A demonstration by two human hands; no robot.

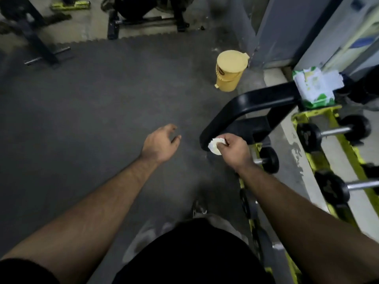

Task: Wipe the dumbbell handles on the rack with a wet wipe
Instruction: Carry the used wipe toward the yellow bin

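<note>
Landmark: black-and-yellow steel dumbbell rack (266,103).
Floor: dark grey rubber matting (92,111); pale concrete strip behind the rack.
Right hand (233,149): grip closed around crumpled white wet wipe (215,145), at the rack's black curved end.
Left hand (160,143): fingers loosely curled, holding nothing, left of the rack.
Dumbbells: black-headed, chrome-handled dumbbell (333,132) on the rack.
Wipe supply: green-and-white wipe packet (315,87) atop the rack.
Bin: yellow lidded plastic bin (230,70) on the floor beyond the rack.

The person wears a black short-sleeved top (196,253) that fills the bottom of the view, its sleeve edges showing at both lower corners. Both forearms are bare down to the left hand (159,144) and right hand (233,149). Light grey shoes (143,236) show blurred below.
</note>
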